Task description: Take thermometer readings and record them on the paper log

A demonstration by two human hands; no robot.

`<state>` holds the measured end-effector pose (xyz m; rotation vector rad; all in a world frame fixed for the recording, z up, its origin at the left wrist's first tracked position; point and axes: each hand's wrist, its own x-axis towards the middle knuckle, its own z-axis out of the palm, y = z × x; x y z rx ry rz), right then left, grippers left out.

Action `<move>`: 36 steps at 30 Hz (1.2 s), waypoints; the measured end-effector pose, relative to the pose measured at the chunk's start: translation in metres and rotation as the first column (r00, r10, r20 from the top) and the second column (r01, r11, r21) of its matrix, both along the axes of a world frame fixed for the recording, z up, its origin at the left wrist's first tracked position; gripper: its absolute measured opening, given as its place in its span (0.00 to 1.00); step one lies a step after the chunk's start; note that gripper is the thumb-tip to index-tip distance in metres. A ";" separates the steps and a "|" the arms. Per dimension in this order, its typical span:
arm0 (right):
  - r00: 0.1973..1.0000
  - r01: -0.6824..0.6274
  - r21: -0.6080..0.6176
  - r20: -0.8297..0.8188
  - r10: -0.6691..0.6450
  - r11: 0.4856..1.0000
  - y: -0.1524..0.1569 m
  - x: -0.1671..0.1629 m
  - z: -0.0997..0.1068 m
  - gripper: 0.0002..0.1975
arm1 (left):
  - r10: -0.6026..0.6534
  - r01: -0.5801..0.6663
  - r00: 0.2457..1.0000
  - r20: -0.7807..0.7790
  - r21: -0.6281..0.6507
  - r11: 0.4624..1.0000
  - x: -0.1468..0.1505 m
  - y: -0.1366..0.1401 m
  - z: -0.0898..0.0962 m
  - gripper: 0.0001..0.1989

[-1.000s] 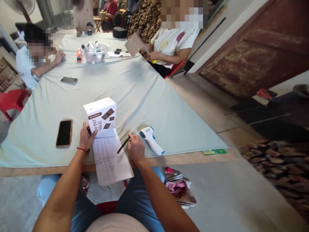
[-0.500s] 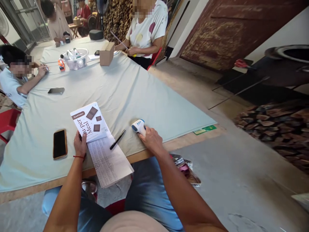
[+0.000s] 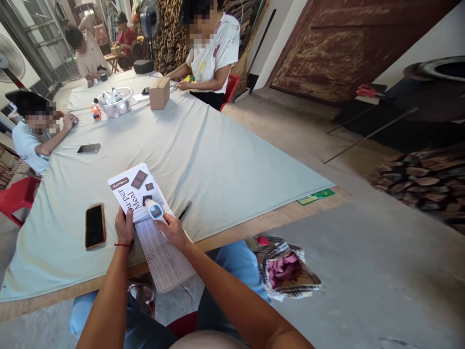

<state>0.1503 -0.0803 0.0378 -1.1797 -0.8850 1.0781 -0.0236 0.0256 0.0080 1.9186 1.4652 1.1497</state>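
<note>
My left hand (image 3: 124,226) is closed on the near edge of a flat white pack (image 3: 127,178) printed "Meal" with brown squares; I cannot tell if it is a box or a booklet. In my right hand (image 3: 175,233) is a white and blue infrared thermometer (image 3: 156,209), gripped by its handle, its head over the pack's lower right part. Beneath both lie sheets of paper (image 3: 165,266) with rows of writing, overhanging the table edge. A black pen (image 3: 185,209) lies just beyond my right hand, partly on the sheets.
On the cloth-covered table (image 3: 225,165) lie a phone in an orange-brown case (image 3: 95,227) and another phone (image 3: 89,148). Farther off stand a cardboard box (image 3: 159,94) and a clear basket of bottles (image 3: 118,105). Several people sit around. A checked bag (image 3: 290,271) stands at right.
My right hand has lifted the thermometer and brought it leftward over the pack. My left hand keeps its hold. The person in the spotted shirt has leaned forward.
</note>
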 end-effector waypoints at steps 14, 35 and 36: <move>1.000 0.010 -0.028 0.025 -0.010 1.000 0.003 -0.001 -0.006 0.20 | 0.003 -0.003 1.000 -0.016 0.012 1.000 0.001 -0.002 0.000 0.26; 0.999 0.043 -0.009 -0.009 -0.043 0.999 -0.013 0.007 0.023 0.16 | 0.010 -0.010 1.000 0.008 0.007 1.000 0.000 0.000 -0.001 0.26; 0.998 0.064 -0.010 -0.010 -0.064 0.998 -0.018 0.011 0.027 0.16 | 0.008 -0.008 1.000 0.013 0.005 1.000 0.000 0.000 -0.001 0.26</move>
